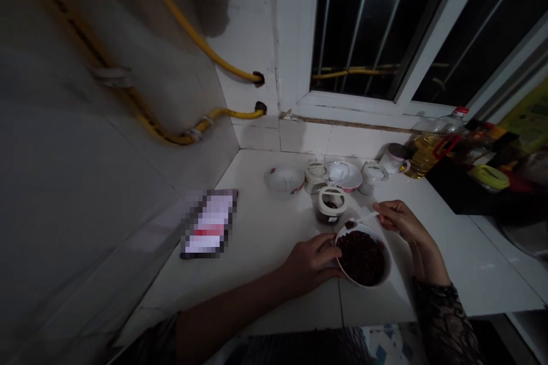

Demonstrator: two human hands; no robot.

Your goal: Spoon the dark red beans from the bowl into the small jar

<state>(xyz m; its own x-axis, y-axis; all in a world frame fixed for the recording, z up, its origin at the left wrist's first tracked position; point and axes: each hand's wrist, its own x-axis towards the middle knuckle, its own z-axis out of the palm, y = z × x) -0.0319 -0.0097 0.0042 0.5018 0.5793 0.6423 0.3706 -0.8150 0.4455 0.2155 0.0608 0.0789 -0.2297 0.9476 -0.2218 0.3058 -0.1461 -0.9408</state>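
My left hand [314, 259] grips the left rim of a white bowl [389, 256], which is tilted a little and filled with a dark red, flaky mass [362, 258] that looks like crushed chili. Pinched in my right hand [398, 219] is the handle of a small white spoon [366, 218]. Its tip, carrying some dark stuff, is over the bowl's far left rim. Just beyond the bowl stands a lidded seasoning jar [331, 205] with dark contents.
Behind are a shallow glass bowl [283, 179], two lidded jars [317, 175] [373, 175], a white bowl [353, 177] and a mug [394, 158]. An oil bottle [423, 154] stands right, near a dark box [454, 188]. A blurred phone [209, 222] lies left. Yellow pipes [171, 137] run along the wall.
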